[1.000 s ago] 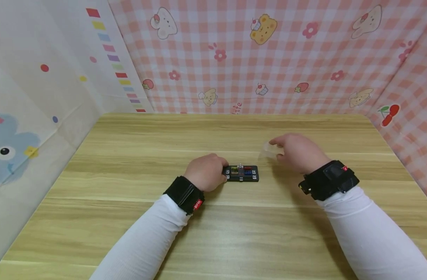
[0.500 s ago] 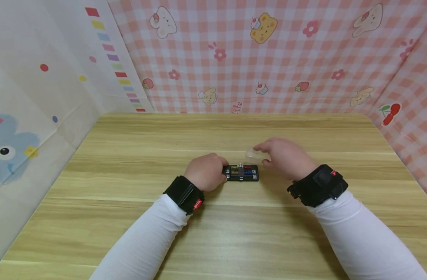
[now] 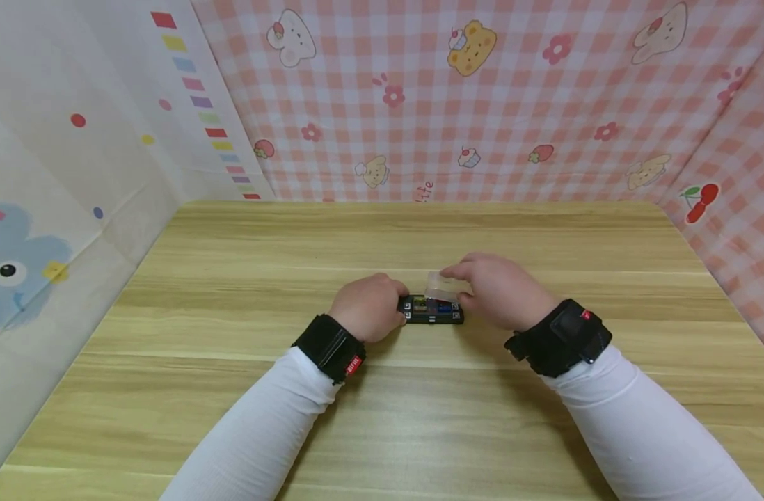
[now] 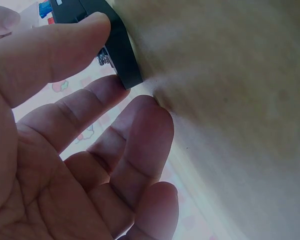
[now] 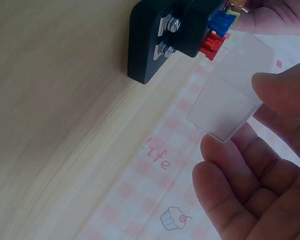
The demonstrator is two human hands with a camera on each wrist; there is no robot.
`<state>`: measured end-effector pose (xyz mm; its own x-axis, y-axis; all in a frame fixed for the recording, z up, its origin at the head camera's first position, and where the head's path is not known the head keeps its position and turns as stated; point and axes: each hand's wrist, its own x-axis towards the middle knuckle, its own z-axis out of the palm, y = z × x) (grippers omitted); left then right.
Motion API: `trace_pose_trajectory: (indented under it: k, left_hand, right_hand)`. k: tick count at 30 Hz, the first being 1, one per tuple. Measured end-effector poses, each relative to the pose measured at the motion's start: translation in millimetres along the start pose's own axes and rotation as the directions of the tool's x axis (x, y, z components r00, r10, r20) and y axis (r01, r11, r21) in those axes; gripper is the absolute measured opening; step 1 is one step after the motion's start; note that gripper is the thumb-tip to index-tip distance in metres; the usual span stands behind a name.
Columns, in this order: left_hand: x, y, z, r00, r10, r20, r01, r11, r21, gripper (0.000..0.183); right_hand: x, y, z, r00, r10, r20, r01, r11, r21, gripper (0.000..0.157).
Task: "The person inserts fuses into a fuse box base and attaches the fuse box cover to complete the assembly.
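Observation:
A black fuse block (image 3: 424,321) lies flat on the wooden table, with metal screw terminals (image 5: 173,25) at its end. Coloured blade fuses, among them a blue fuse (image 5: 221,23) and a red fuse (image 5: 211,46), stand in its middle. My left hand (image 3: 368,308) pinches the block's left end between thumb (image 4: 85,40) and forefinger. Between thumb and fingers, my right hand (image 3: 506,289) holds a clear plastic cover (image 5: 230,90) by its right end. That cover is tilted close over the fuses and overlaps the block's back edge in the head view.
The wood-grain table (image 3: 382,431) runs back to a pink checked cloth (image 3: 357,104) with cartoon prints. A white printed cloth (image 3: 75,167) hangs along the left side. Both wrists wear black straps (image 3: 560,337).
My right hand has moved left and slightly nearer to me, bringing the clear cover from right of the fuse block to over it. The left hand and the block have stayed put.

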<state>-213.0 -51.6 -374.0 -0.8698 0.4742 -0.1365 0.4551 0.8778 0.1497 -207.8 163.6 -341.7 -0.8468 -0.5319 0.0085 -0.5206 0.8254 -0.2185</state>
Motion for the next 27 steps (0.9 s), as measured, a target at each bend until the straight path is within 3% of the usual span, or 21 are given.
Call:
trace_pose_trajectory:
  k: [27]
  left_hand:
    - [0.0,-1.2,1.5,0.999,0.032,-0.043,-0.032,0.999,-0.004,0.024]
  right_hand:
    - [4,-12,12.9,0.992,-0.128,-0.013,0.128,0.99,0.065,0.037]
